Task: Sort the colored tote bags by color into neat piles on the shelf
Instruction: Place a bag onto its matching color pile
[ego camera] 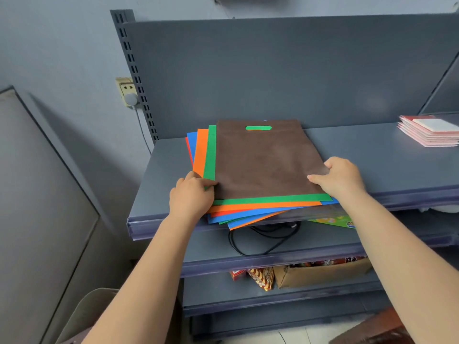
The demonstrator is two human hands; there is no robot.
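I have the mixed stack mid-frame on the top shelf [372, 155], brown bag [265, 160] uppermost. My left hand [191, 197] pinches its lower-left corner, my right hand [340, 177] its right edge; I'd lift only brown, keeping the green bag [210, 155] flat

matt cloth-like brown bag [268, 160], seemingly smooth metal shelf [372, 155]
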